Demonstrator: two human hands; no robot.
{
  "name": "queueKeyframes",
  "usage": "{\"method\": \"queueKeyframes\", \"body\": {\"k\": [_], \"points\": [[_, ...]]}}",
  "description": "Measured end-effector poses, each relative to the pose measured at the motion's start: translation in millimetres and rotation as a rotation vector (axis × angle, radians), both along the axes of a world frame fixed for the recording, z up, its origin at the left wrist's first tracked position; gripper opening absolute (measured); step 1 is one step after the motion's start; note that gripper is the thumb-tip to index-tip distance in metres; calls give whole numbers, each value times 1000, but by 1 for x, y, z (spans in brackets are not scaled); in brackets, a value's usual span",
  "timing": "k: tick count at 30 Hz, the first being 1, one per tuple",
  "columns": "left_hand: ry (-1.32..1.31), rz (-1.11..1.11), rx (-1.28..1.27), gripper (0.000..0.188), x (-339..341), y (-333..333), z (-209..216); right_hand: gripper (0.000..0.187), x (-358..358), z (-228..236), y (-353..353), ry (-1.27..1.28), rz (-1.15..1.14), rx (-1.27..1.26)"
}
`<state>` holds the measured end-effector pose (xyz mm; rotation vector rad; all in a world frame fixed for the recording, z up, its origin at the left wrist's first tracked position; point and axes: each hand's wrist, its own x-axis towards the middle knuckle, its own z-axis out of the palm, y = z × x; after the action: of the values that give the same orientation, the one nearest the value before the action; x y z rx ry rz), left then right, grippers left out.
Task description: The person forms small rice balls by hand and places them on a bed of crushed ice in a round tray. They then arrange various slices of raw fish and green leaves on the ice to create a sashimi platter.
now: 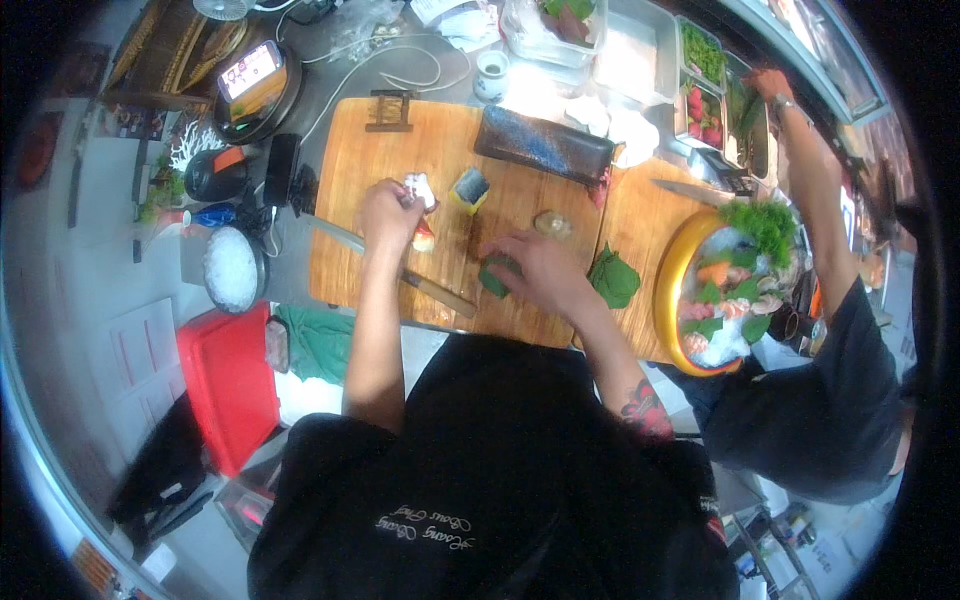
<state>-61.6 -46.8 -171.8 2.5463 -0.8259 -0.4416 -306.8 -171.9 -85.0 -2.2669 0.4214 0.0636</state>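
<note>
My left hand (390, 212) is closed in a pinch on a white piece of seafood with a dark red edge (419, 188), above the wooden cutting board (350, 160). Just below its fingertips lies a red and white piece of seafood (424, 236). A knife with a wooden handle (440, 292) rests on the board under my left forearm. My right hand (540, 268) has its fingers round a green leaf (494, 276), partly hidden under the hand. Between the hands stands a small square dish (470, 187). Beyond my right hand sits a small pale lump (552, 223); more green leaves (614, 278) lie to its right.
A long dark tray with blue markings (545, 143) and a small wooden stand (390, 110) occupy the board's far side. At right, a yellow-rimmed bowl (672, 300) holds seafood and greenery. A co-worker's arm (815, 190) reaches toward containers. An ice bowl (232, 268) stands left.
</note>
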Motion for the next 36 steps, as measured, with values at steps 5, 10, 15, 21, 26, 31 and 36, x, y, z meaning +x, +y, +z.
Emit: {"method": "queueKeyframes", "body": {"k": [5, 10, 15, 21, 26, 31, 36], "points": [[113, -34, -222, 34, -18, -7, 8, 37, 23, -9, 1, -22, -181, 212], [323, -258, -400, 50, -29, 5, 56, 43, 59, -12, -9, -388, -163, -51], [577, -351, -346, 56, -51, 18, 108, 43, 20, 19, -7, -116, -151, 185], [855, -492, -537, 54, -97, 2, 119, 38, -50, 40, 10, -254, -353, 304], [997, -593, -586, 41, -150, -28, 115, 37, -111, 43, 21, -231, -608, 373], [1062, -612, -566, 36, -217, -49, 110, 37, -173, 38, 32, -289, -792, 329], [1155, -686, -573, 37, -280, -68, 113, 38, -238, 35, 39, -401, -891, 195]]}}
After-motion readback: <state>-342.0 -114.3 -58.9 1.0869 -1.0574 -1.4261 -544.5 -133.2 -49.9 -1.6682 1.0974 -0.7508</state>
